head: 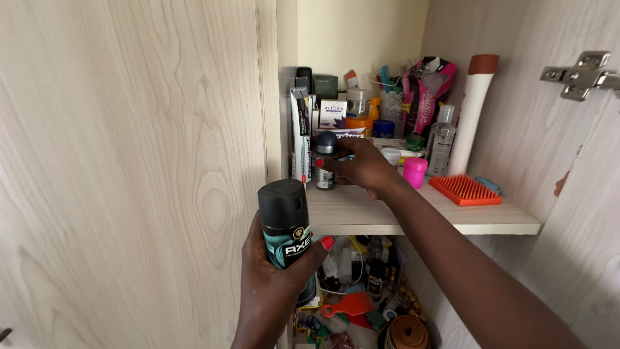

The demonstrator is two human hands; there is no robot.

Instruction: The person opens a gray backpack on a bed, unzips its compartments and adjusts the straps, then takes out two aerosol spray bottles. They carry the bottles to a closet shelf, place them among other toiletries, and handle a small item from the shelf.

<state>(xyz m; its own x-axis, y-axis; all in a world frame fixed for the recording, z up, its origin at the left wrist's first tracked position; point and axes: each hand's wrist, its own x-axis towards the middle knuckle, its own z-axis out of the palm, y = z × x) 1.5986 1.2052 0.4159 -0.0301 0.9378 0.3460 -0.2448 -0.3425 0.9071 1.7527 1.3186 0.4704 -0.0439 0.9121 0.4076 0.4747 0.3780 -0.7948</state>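
Reaching into an open cupboard, the right hand [368,168] has its grip closed around a small roll-on bottle with a dark rounded cap [326,161], which stands near the left end of the pale wooden shelf [361,216], just in front of tall upright boxes [300,132]. The left hand [274,284] is held below the shelf's front edge, its grip clamped on a black cylindrical spray can with a teal label [286,226], upright. Close to the right hand stands a pink plastic cup [414,172]; toward the shelf's right end lies an orange bristled brush [465,190], with a tall white tube with a rust-coloured cap [473,116] leaning at the back. A clear pump bottle [442,142] stands between them.
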